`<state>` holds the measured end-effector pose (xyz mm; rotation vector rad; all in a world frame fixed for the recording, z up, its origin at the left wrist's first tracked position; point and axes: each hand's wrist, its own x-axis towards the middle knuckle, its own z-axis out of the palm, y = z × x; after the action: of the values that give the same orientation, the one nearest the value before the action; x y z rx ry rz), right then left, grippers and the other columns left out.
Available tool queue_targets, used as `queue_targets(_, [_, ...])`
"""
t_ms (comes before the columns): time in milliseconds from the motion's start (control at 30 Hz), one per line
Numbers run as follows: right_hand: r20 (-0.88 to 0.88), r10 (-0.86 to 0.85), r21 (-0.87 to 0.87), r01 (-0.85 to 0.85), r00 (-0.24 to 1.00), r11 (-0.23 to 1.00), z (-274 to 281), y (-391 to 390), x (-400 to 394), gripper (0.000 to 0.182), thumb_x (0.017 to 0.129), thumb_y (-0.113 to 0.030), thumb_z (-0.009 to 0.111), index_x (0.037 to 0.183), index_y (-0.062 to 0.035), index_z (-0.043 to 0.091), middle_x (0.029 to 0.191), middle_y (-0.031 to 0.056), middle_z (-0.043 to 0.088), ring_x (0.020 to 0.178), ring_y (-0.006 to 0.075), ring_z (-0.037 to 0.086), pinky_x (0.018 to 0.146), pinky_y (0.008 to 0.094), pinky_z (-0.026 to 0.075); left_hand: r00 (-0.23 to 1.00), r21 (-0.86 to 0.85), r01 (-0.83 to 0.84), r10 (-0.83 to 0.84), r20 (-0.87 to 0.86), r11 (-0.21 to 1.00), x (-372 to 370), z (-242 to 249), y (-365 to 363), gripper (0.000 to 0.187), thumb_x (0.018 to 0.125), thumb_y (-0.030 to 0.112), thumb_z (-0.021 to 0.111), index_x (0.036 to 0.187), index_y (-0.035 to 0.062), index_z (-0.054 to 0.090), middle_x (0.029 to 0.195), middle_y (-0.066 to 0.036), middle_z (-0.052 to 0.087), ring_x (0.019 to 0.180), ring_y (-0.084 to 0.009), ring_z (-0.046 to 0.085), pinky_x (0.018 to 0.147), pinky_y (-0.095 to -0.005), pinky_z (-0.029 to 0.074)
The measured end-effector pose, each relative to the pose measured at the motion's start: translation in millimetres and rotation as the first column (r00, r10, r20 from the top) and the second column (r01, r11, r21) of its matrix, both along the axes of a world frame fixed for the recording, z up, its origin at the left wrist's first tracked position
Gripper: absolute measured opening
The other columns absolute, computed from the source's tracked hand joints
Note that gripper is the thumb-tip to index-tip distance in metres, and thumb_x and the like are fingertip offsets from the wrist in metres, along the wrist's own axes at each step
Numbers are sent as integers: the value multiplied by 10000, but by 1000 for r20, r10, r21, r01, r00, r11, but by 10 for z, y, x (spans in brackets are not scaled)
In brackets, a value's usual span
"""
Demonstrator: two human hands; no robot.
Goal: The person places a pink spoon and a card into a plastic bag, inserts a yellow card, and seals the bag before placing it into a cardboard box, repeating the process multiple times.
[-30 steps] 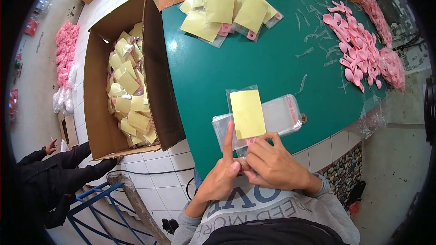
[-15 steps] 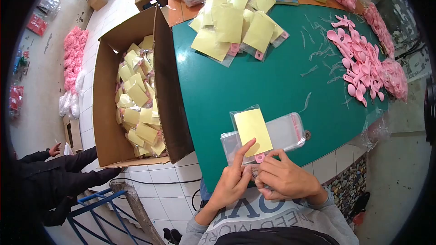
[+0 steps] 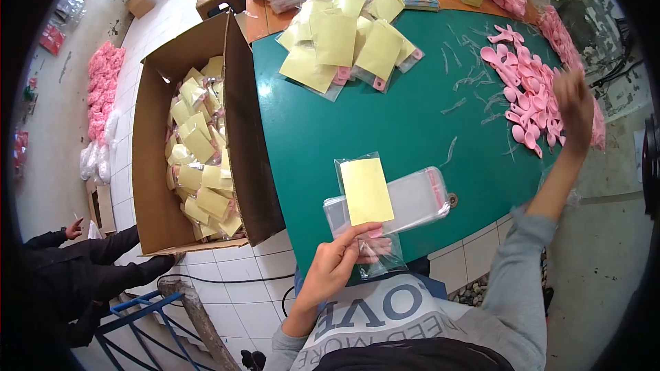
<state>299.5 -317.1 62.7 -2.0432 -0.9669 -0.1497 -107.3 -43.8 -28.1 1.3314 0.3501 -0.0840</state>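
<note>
My left hand (image 3: 333,268) pinches the lower end of a clear plastic bag (image 3: 379,264) holding a yellow card (image 3: 368,191). A bit of pink shows at the card's bottom edge by my fingertips. Beneath it lies a stack of flat clear bags (image 3: 417,199) at the near edge of the green table (image 3: 330,130). My right hand (image 3: 575,103), smeared by motion, is stretched out to the far right, beside a heap of pink spoons (image 3: 526,89); its fingers are too blurred to read.
A pile of bagged yellow cards (image 3: 337,38) lies at the table's far left. Left of the table stands a cardboard box (image 3: 251,130) full of similar packs. Clear plastic strips (image 3: 450,150) are scattered near the spoons. A person (image 3: 82,261) in dark clothes is at far left.
My right hand has left the bag and swung up and right to the spoons. My left hand stays at the bag, whose loose end now hangs spread below the card.
</note>
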Motion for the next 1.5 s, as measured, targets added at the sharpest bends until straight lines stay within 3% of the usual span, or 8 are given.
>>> queue_targets(100, [487, -369, -540, 605, 792, 585, -153, -389, 900, 256, 880, -20, 428, 1103, 28, 543, 1091, 177, 597, 995, 314, 572, 860, 384, 455, 1000, -88, -7, 8, 10, 996, -9, -5, -7, 382, 939, -2, 245, 1244, -29, 475, 1102, -154, 604, 970, -225, 632, 829, -306, 536])
queue_targets(167, [372, -380, -517, 529, 847, 673, -261, -309, 556, 363, 860, -10, 425, 1210, 19, 514, 1244, 195, 532, 1138, 308, 515, 902, 379, 434, 1000, -113, -13, 14, 4, 993, 6, -29, 2, 381, 938, -7, 261, 1240, -5, 494, 1065, -124, 621, 966, -188, 629, 844, -289, 533])
queue_targets(267, [107, 157, -287, -120, 982, 950, -219, 859, -1289, 441, 674, 33, 619, 1104, -31, 546, 1161, 144, 529, 1127, 290, 494, 963, 378, 381, 1000, -186, -13, 16, 15, 982, 42, 29, 20, 371, 947, 5, 264, 1251, -15, 476, 1084, -128, 608, 981, -189, 626, 847, -289, 527])
queue_targets(400, [-193, 533, -183, -564, 824, 805, -546, 1242, -2478, 305, 686, -21, 673, 973, -81, 591, 1044, 134, 507, 997, 296, 536, 847, 386, 453, 999, -223, -43, 46, 8, 974, 32, 57, 22, 346, 944, 2, 281, 1232, -21, 471, 1098, -131, 598, 977, -191, 625, 848, -284, 520])
queue_targets(633, [-324, 424, 11, -444, 846, 896, -698, 1138, -2578, 181, 712, 55, 679, 849, -29, 596, 986, 82, 493, 870, 180, 565, 731, 280, 494, 996, -213, -79, 85, 15, 974, -171, -35, 192, 286, 916, -19, 388, 1199, 23, 382, 1037, -176, 618, 960, -244, 635, 776, -318, 540])
queue_targets(867, [-403, 462, 18, -497, 791, 867, -709, 1089, -2576, 162, 733, 25, 676, 866, -16, 592, 1037, 92, 472, 879, 185, 563, 750, 287, 494, 985, 475, -102, 24, 168, 874, -84, 7, 35, 186, 787, -69, 621, 952, -24, 548, 944, -91, 577, 834, -147, 619, 679, -240, 560])
queue_targets(1233, [-855, 391, 344, -189, 342, 920, -868, 1115, -2716, 67, 880, -32, 565, 901, 21, 530, 920, 63, 538, 815, 111, 589, 701, 238, 513, 951, 340, -307, 276, 136, 889, -66, 6, -110, 103, 790, -19, 661, 862, -30, 589, 922, -68, 564, 777, -104, 593, 635, -220, 545])
queue_targets(1500, [-873, 212, 218, -38, 440, 975, -867, 1227, -2858, 80, 890, -36, 559, 884, 27, 511, 750, 65, 586, 634, 94, 613, 572, 206, 498, 901, 228, -431, 429, 60, 873, -72, -50, -188, 131, 806, -11, 656, 899, -34, 566, 862, -71, 583, 746, -105, 607, 619, -223, 546])
